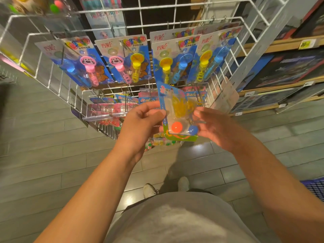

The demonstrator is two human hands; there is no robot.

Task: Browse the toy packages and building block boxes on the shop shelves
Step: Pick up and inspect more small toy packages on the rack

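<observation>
My left hand [140,123] pinches the left edge of the blister pack [178,114], thumb on its clear front, the other fingers curled behind the card. My right hand [215,127] meets the right edge of the same pack with bent fingertips; motion blur there keeps me from telling whether they pinch it or only touch it. The pack stands upright between both hands, in front of the white wire rack [57,85] and level with its lower tier.

Contents of the pack, under a clear plastic bubble: a yellow piece in the upper half, shape not readable; 1 orange ball [176,127] at lower left; 1 blue ball [192,130] at lower right, just beside my right fingertips. The backing card is blue above and green at the bottom edge.

Behind the pack, the rack's upper tier carries a row of hanging bubble wand cards [122,58], each holding 2 wands in pink, yellow or blue. The lower tier behind my left hand holds pink-and-blue carded packs [108,106] on hooks. Right of the rack, wooden shelves [280,45] carry dark flat boxes [287,67] with yellow price tags on the shelf edges. Grey floor tiles [43,146] lie under the rack.
</observation>
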